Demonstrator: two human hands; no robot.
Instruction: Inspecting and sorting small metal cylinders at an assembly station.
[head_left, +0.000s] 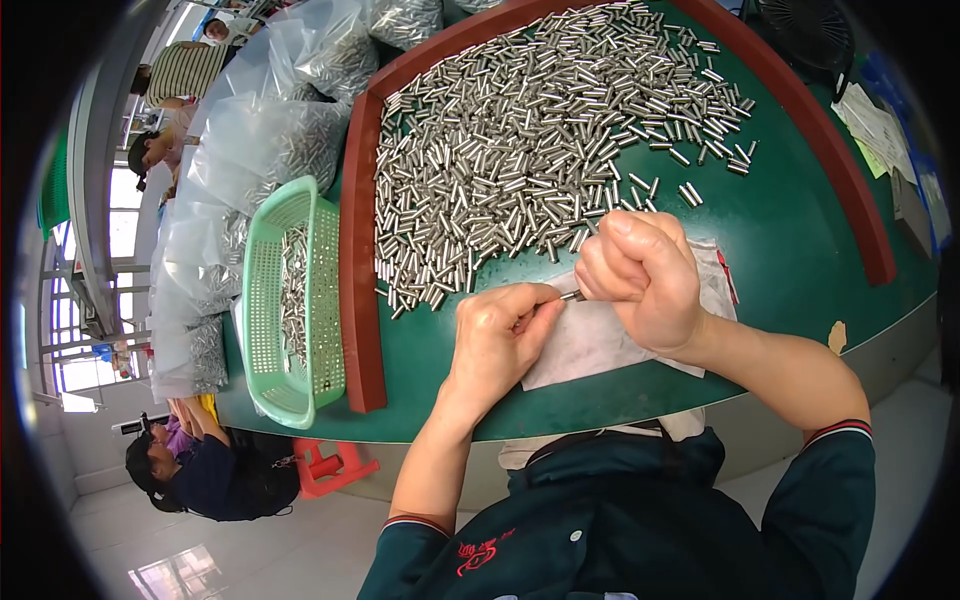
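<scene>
My left hand (492, 345) and my right hand (645, 278) meet over a white cloth (600, 335) near the table's front edge. Between the fingertips of both hands sits one small silver metal tube (571, 295), pinched at each end. Just beyond the hands lies a large heap of the same silver tubes (530, 150), spread across the green table top (790, 230) inside a raised red-brown border (358, 250).
A light green plastic basket (290, 300) holding several tubes stands left of the border. Clear plastic bags of tubes (260, 150) pile up at the far left. Other people sit beyond and below left; a red stool (330, 465) stands on the floor. Papers (880, 130) lie far right.
</scene>
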